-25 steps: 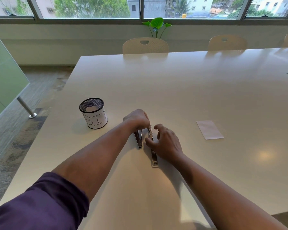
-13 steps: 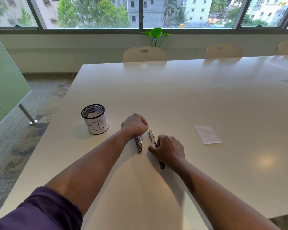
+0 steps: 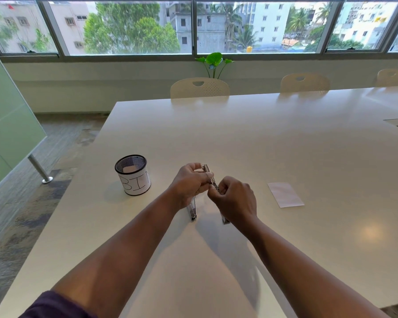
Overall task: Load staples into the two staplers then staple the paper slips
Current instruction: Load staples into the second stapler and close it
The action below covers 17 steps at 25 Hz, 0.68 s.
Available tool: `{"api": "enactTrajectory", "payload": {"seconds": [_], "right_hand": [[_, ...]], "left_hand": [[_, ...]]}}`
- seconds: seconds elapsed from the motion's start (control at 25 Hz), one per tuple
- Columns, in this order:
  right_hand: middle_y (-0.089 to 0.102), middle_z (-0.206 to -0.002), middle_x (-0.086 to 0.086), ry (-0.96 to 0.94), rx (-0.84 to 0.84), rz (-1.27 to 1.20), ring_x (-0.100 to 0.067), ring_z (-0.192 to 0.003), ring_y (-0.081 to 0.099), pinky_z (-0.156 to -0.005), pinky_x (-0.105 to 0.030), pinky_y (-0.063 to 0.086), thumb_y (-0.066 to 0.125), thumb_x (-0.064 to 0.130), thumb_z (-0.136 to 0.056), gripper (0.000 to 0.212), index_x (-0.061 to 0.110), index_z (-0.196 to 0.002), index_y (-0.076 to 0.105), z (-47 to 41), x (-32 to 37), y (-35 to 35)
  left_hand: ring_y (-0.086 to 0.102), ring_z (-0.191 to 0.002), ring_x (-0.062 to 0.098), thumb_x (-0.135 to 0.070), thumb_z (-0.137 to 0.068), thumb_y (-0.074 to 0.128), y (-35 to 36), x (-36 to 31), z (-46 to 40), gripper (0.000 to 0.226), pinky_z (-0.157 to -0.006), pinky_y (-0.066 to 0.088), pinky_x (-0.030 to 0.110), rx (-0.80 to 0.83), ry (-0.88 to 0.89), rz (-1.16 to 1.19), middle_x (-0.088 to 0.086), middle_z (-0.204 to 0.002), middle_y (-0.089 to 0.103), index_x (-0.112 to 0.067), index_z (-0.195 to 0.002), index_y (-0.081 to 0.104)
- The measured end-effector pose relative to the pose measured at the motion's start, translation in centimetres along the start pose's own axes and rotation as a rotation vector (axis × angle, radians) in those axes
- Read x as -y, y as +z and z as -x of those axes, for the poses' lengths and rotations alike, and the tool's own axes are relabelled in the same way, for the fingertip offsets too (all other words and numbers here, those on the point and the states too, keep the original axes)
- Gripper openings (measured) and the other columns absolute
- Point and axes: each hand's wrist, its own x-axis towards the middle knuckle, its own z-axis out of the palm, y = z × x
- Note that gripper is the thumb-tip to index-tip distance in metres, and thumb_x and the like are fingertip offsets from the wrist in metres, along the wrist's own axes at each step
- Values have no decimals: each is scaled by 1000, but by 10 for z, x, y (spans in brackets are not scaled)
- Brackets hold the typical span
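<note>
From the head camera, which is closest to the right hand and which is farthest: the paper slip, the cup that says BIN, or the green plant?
Counting from the right hand:
1. Paper slip, flat on the table just to its right.
2. BIN cup, on the table to its left, past the left hand.
3. Green plant, far back by the window.

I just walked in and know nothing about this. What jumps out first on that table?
Two hands meet mid-table: the left hand and right hand both grip a raised metal stapler, while a second stapler lies under the left wrist. To the left stands a mesh cup labelled "BIN"; to the right lies a paper slip.
</note>
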Motion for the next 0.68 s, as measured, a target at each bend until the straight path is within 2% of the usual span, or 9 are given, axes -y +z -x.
{"api": "enactTrajectory", "payload": {"seconds": [0.12,0.2,0.28,0.36,0.48,0.6,0.68], "right_hand": [[55,-52,6,-19,10,-54,-19,-55,54,-49,-30,35,58,55,-75,36,21,-66,48,0,1,1],[56,-54,8,-17,52,-153,-11,-54,53,-52,-31,40,65,51,-78,32,23,-71,51,1,1,1],[62,-64,7,36,138,-338,-9,-57,57,-55,-34,50,73,45,-78,28,23,-78,56,3,1,-1],[66,-76,-5,146,252,-604,-18,-62,65,-55,-40,56,78,35,-77,30,13,-83,58,3,0,-6],[63,-85,-13,295,376,-1007,-23,-62,67,-53,-31,48,70,20,-86,15,8,-90,62,-1,-2,-12],[70,-88,-10,352,413,-1315,-21,-65,69,-59,-27,50,61,29,-89,24,6,-92,68,-5,0,-16],[73,-93,-8,296,386,-1370,-21,-70,70,-62,-27,51,60,31,-90,25,9,-91,71,-6,2,-15]], "left_hand": [[76,-89,27,8,-90,67,-4,0,3,47,-64,62,29,7,4,114,21,-115,72,-3,-132,49],[77,-93,31,9,-90,66,-8,1,5,44,-66,62,31,16,19,131,21,-113,74,-5,-130,51],[77,-95,33,9,-91,65,-12,2,4,42,-67,63,32,6,29,131,20,-111,75,-6,-128,53],[77,-93,33,8,-91,66,-16,4,2,41,-67,63,33,-26,31,130,19,-108,76,-8,-127,55],[77,-91,33,6,-91,67,-21,7,-1,38,-66,63,33,-68,20,141,18,-105,77,-9,-124,57],[78,-78,26,3,-90,69,-22,10,-1,38,-62,62,32,-72,23,128,13,-96,79,-10,-123,57],[75,-64,18,3,-89,69,-20,12,0,38,-59,61,30,-65,27,111,7,-82,79,-9,-123,58]]}}
